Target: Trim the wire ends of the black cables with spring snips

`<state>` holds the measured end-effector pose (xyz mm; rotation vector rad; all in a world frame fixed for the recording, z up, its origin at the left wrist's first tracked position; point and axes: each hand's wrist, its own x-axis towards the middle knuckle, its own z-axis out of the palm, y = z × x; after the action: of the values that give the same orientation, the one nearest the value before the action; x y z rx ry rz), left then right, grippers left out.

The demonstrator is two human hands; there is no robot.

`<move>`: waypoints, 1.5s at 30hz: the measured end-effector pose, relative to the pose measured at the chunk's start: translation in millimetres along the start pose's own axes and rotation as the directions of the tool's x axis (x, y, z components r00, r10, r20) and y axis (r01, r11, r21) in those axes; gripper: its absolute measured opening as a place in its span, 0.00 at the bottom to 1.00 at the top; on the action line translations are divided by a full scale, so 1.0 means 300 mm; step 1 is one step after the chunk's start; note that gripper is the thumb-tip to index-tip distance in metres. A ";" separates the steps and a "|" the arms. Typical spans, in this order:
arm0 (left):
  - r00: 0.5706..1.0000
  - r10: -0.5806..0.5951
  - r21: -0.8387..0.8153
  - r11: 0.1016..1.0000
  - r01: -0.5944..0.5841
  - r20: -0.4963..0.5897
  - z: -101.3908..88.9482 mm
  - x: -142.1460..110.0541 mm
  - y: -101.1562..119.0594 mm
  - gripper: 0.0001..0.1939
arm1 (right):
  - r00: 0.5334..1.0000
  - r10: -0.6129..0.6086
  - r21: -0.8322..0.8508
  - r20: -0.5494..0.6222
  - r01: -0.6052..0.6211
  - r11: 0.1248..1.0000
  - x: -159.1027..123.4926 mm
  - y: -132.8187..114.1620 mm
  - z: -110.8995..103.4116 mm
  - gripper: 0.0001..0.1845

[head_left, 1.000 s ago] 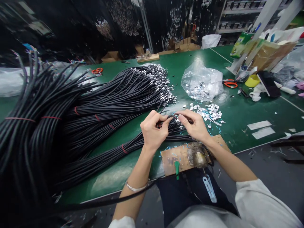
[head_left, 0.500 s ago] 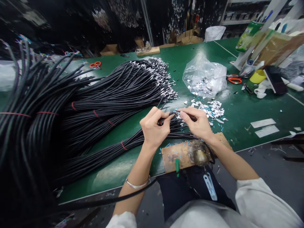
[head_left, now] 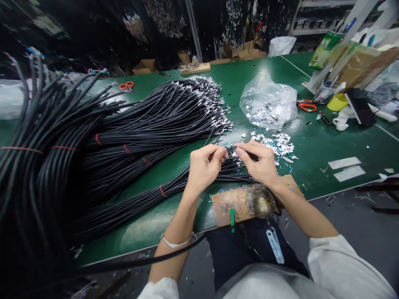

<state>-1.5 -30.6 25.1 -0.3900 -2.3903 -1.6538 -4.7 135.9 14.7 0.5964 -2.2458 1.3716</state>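
My left hand (head_left: pixel 204 166) is closed in a pinch, its fingertips at the end of a black cable (head_left: pixel 230 148). Facing it, my right hand (head_left: pixel 258 162) is closed too, thumb and forefinger on the same cable, with a dark length showing under the fingers. The fingertips of both hands nearly meet, and they hide the fine detail of the cable end. Just below them lies a bundle of black cables (head_left: pixel 174 185) tied with a red band. Silvery foil scraps (head_left: pixel 282 143) and small blue bits lie beyond my right hand.
Large bundles of black cables (head_left: pixel 149 120) with white-tipped ends cover the left side of the green table (head_left: pixel 311 166). A clear plastic bag (head_left: pixel 269 101) of scraps stands behind the hands. Orange-handled scissors (head_left: pixel 307 105) lie right. A wooden board (head_left: pixel 227 203) with a metal device sits at the front edge.
My left hand has shifted slightly right and its fingers have curled closer at the cable end. My right hand has barely moved.
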 end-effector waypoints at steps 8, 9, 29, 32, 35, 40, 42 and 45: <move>0.999 0.022 0.056 0.998 -0.024 0.026 0.007 -0.001 -0.011 0.13 | 0.989 0.149 0.157 -0.022 -0.144 0.977 0.004 0.019 0.007 0.10; 0.998 0.056 0.096 0.994 -0.058 0.016 0.011 -0.002 -0.014 0.11 | 0.985 0.169 0.169 -0.016 -0.164 0.972 0.005 0.023 0.009 0.10; 0.995 0.105 0.087 0.991 -0.104 -0.002 0.013 0.019 -0.064 0.07 | 0.791 0.367 0.601 0.490 -0.611 0.515 0.018 0.059 0.054 0.22; 0.999 0.039 0.093 0.995 -0.036 -0.030 0.031 0.019 -0.066 0.09 | 0.927 0.291 0.385 0.236 -0.364 0.848 0.013 0.060 0.058 0.14; 0.999 -0.041 0.190 0.981 0.033 0.036 0.050 0.013 -0.060 0.13 | 0.999 0.036 -0.185 -0.031 -0.041 0.982 -0.001 0.064 0.071 0.02; 0.992 -0.090 0.178 0.981 0.074 0.088 0.054 0.009 -0.051 0.20 | 0.991 -0.094 -0.495 -0.094 0.035 0.868 0.000 0.088 0.074 0.08; 0.991 -0.112 0.139 0.985 0.101 0.075 0.051 0.008 -0.046 0.20 | 0.964 -0.051 -0.429 -0.261 -0.068 0.901 0.016 0.098 0.051 0.06; 0.992 -0.123 0.107 0.987 0.122 -0.002 0.051 0.005 -0.041 0.16 | 0.942 0.081 -0.171 -0.326 -0.143 0.975 0.034 0.097 0.017 0.10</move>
<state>-7.4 -20.3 9.5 -0.2335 -2.5392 -1.5655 -30.4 142.1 -2.3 0.1676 -2.1392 1.1853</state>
